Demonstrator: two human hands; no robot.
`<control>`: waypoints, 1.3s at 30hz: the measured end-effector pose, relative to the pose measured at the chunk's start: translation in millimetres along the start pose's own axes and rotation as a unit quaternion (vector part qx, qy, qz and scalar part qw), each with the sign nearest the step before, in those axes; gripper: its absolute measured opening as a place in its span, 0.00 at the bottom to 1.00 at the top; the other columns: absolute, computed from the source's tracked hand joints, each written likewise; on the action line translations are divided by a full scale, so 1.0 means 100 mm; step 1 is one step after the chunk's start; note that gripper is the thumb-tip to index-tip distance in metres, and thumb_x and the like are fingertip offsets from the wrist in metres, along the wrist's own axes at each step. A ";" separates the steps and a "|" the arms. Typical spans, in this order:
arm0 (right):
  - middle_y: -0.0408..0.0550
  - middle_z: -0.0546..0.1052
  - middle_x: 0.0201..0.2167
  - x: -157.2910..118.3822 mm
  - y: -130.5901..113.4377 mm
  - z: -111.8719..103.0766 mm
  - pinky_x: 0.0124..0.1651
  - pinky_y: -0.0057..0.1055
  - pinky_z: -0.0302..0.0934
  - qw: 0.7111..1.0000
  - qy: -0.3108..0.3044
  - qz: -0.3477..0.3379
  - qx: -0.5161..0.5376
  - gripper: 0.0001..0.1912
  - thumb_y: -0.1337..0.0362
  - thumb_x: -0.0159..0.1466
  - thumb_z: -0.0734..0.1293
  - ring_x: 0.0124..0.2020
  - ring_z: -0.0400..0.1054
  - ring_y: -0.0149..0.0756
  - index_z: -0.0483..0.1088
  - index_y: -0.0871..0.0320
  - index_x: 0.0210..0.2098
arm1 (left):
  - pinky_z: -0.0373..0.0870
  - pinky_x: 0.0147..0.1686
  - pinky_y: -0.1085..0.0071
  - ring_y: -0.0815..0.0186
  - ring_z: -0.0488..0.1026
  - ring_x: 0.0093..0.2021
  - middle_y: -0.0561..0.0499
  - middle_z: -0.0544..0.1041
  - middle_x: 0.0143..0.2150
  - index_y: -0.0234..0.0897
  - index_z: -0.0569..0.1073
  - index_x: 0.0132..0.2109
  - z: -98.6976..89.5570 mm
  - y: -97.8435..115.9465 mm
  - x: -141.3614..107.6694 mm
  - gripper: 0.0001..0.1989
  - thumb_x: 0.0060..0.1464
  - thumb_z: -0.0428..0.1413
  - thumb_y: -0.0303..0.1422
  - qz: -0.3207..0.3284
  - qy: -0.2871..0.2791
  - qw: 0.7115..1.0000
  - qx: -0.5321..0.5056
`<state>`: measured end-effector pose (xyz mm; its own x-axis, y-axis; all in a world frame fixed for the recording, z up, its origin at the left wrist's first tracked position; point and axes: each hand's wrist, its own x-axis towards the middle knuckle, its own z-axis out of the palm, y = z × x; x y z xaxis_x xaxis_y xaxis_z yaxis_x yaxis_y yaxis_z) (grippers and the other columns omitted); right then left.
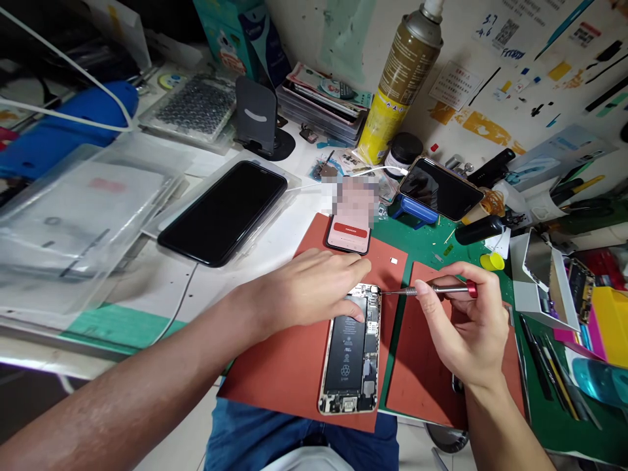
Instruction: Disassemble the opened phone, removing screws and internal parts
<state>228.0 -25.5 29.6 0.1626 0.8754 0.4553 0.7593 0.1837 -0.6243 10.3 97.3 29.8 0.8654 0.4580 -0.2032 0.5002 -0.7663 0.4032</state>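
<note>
An opened phone [347, 353] lies on a red-brown mat [289, 366], its black battery and circuit parts facing up. My left hand [314, 288] reaches over its top end, the thumb resting on the upper part of the battery and the fingers bent above the top edge. In my right hand [461, 320] is a thin screwdriver [436, 289] with a red end, held nearly level between thumb and fingers. Its tip meets the phone's top right corner. A small white piece [394, 261] sits on the mat nearby.
A lit phone [349, 235] lies beyond the opened one. A large black phone [223, 212] is at the left. Behind stand a spray can [402, 78] and a propped phone [440, 188]. Tweezers and tools [559, 373] lie at the right, beside an open white box [530, 294].
</note>
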 end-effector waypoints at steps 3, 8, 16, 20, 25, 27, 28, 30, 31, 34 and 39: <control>0.41 0.79 0.31 0.01 0.02 0.00 0.29 0.32 0.73 0.997 0.004 0.064 0.045 0.17 0.64 0.66 0.75 0.27 0.76 0.35 0.67 0.54 0.51 | 0.58 0.29 0.64 0.57 0.78 0.37 0.50 0.78 0.42 0.39 0.69 0.43 -0.01 0.01 -0.01 0.20 0.61 0.63 0.50 0.006 0.006 1.000 0.006; 0.41 0.79 0.29 0.05 0.05 0.00 0.21 0.29 0.69 0.989 0.002 0.121 0.084 0.17 0.60 0.66 0.75 0.23 0.75 0.35 0.67 0.54 0.49 | 0.62 0.32 0.65 0.61 0.77 0.39 0.50 0.76 0.46 0.39 0.71 0.45 0.03 -0.01 -0.01 0.10 0.68 0.58 0.41 0.036 0.052 0.998 0.002; 0.40 0.78 0.28 0.08 0.11 -0.04 0.19 0.27 0.62 0.996 0.064 0.043 -0.043 0.16 0.59 0.68 0.74 0.20 0.72 0.31 0.67 0.54 0.50 | 0.66 0.35 0.67 0.63 0.77 0.40 0.50 0.77 0.45 0.38 0.76 0.48 0.09 -0.06 0.00 0.11 0.73 0.50 0.36 0.078 0.119 0.990 0.004; 0.40 0.79 0.30 0.11 0.17 -0.04 0.23 0.26 0.65 0.990 0.095 -0.007 -0.106 0.15 0.61 0.69 0.72 0.25 0.76 0.32 0.66 0.54 0.51 | 0.67 0.36 0.67 0.64 0.77 0.40 0.49 0.77 0.45 0.38 0.77 0.51 0.11 -0.06 0.01 0.18 0.75 0.44 0.37 0.089 0.140 0.986 0.017; 0.42 0.80 0.32 0.15 0.24 0.01 0.24 0.27 0.65 0.983 0.092 -0.054 -0.147 0.13 0.62 0.71 0.70 0.27 0.78 0.33 0.66 0.56 0.52 | 0.68 0.35 0.66 0.63 0.78 0.40 0.48 0.78 0.44 0.39 0.78 0.55 0.14 -0.03 0.05 0.20 0.74 0.42 0.33 0.101 0.147 0.983 0.047; 0.42 0.79 0.31 0.16 0.26 0.02 0.24 0.27 0.65 0.983 0.083 -0.065 -0.150 0.12 0.62 0.71 0.69 0.26 0.77 0.33 0.66 0.56 0.52 | 0.68 0.34 0.66 0.63 0.78 0.39 0.48 0.78 0.44 0.39 0.78 0.56 0.15 0.00 0.08 0.19 0.74 0.43 0.33 0.097 0.142 0.983 0.067; 0.42 0.79 0.31 0.16 0.26 0.02 0.24 0.26 0.65 0.984 0.077 -0.067 -0.148 0.12 0.63 0.72 0.68 0.25 0.76 0.32 0.66 0.57 0.51 | 0.68 0.33 0.66 0.62 0.79 0.39 0.48 0.78 0.44 0.39 0.77 0.57 0.15 0.02 0.09 0.19 0.74 0.43 0.33 0.095 0.139 0.983 0.079; 0.41 0.78 0.30 0.17 0.26 0.02 0.24 0.25 0.64 0.986 0.067 -0.063 -0.141 0.11 0.64 0.72 0.68 0.24 0.75 0.30 0.66 0.57 0.51 | 0.67 0.31 0.66 0.62 0.79 0.39 0.48 0.79 0.45 0.39 0.76 0.59 0.15 0.06 0.11 0.18 0.73 0.44 0.32 0.092 0.131 0.981 0.106; 0.40 0.77 0.29 0.17 0.26 0.02 0.24 0.25 0.64 0.987 0.064 -0.062 -0.137 0.11 0.64 0.72 0.68 0.23 0.74 0.29 0.66 0.57 0.51 | 0.67 0.31 0.66 0.62 0.80 0.40 0.48 0.79 0.46 0.38 0.75 0.59 0.15 0.09 0.12 0.18 0.73 0.45 0.32 0.092 0.128 0.980 0.121; 0.39 0.77 0.28 0.17 0.26 0.02 0.24 0.24 0.64 0.987 0.063 -0.064 -0.133 0.11 0.63 0.72 0.68 0.22 0.73 0.28 0.65 0.57 0.52 | 0.66 0.30 0.65 0.60 0.81 0.42 0.46 0.79 0.50 0.36 0.73 0.62 0.13 0.19 0.18 0.18 0.73 0.45 0.31 0.098 0.125 0.974 0.159; 0.43 0.79 0.31 0.15 0.30 0.03 0.27 0.26 0.66 0.989 0.043 -0.051 -0.130 0.12 0.60 0.74 0.66 0.27 0.77 0.33 0.65 0.56 0.53 | 0.64 0.28 0.64 0.59 0.82 0.41 0.47 0.79 0.50 0.35 0.73 0.61 0.09 0.28 0.32 0.16 0.71 0.48 0.29 0.096 0.110 0.970 0.193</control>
<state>251.3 -5.8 15.8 0.1217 0.8154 0.5659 0.9090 0.1375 -0.3935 52.1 86.1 26.9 0.9380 0.3420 0.0560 0.3401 -0.9395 0.0414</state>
